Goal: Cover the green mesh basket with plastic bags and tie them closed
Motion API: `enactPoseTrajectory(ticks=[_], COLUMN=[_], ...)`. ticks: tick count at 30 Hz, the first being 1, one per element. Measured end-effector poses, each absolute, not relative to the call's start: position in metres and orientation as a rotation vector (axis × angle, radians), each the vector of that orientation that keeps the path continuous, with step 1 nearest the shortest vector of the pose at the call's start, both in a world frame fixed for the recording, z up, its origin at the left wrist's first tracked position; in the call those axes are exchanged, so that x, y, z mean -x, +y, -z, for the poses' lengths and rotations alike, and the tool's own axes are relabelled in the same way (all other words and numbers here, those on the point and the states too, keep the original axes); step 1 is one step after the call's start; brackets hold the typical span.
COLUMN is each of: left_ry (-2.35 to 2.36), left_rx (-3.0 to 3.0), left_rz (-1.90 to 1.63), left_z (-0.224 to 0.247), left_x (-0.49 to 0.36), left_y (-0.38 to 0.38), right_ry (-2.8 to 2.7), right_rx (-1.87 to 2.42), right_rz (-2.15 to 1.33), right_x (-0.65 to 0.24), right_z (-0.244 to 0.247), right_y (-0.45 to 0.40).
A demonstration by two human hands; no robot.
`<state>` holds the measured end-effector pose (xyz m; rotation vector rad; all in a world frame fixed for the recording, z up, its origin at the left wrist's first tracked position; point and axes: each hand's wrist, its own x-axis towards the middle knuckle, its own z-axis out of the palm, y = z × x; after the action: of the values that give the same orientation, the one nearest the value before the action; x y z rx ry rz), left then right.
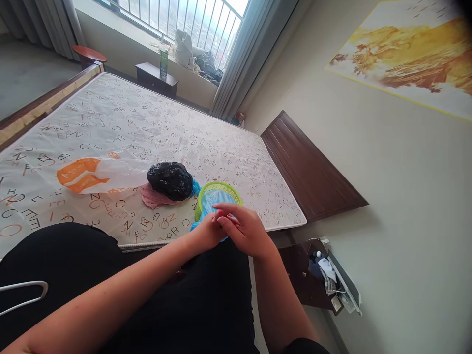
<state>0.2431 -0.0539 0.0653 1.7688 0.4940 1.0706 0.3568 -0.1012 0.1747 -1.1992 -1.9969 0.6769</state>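
Observation:
My left hand [209,230] and my right hand [246,227] meet above my lap, fingers closed together. A small spot of red shows between them, too small and covered to name. Just behind the hands stands a lime-green plastic basket [225,187] lined with a light-blue plastic bag [212,197]; the hands hide its near side. To its left on the mattress is a black plastic bag [170,181], bunched up and resting partly on a pink cloth [157,197]. A clear plastic bag with orange print [83,175] lies flat farther left.
The letter-printed mattress [121,118] has a dark headboard [313,172] at its right. A nightstand [300,275] with cloths and papers stands front right. By the window, a small cabinet [155,81] bears a green glass vase [163,64]. A white hanger [37,283] lies lower left.

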Motion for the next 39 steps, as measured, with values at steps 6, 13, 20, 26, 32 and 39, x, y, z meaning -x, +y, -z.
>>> enactPoseTrajectory(ticks=[6,13,20,26,32,39], left_ry=[0.405,0.464,0.718,0.659,0.496,0.467], left_rx=[-1.551,-1.297,-1.117,-1.065,-0.931,-1.292], left_rz=[-0.815,-0.785,-0.955,-0.869,-0.688,-0.506], left_z=[-0.083,-0.077,-0.084,-0.079,-0.083,-0.090], left_x=[-0.226,-0.220,-0.225,-0.224,-0.212,-0.196], left_y=[-0.045,-0.029,-0.028,-0.026,-0.020,-0.012], right_ry=[-1.618,-1.892,-1.713,-2.019,-2.209,-1.806], right_rx=[1.266,1.539,1.560,1.550,1.490,1.340], right_rz=[-0.651,-0.696,-0.782,-0.629,-0.456,-0.489], right_x=[-0.392,-0.408,-0.389,-0.364,-0.366,-0.381], right_z=[-0.153,-0.161,-0.148,-0.130,-0.128,-0.135], right_y=[-0.082,-0.098,-0.109,-0.109,-0.110,-0.099])
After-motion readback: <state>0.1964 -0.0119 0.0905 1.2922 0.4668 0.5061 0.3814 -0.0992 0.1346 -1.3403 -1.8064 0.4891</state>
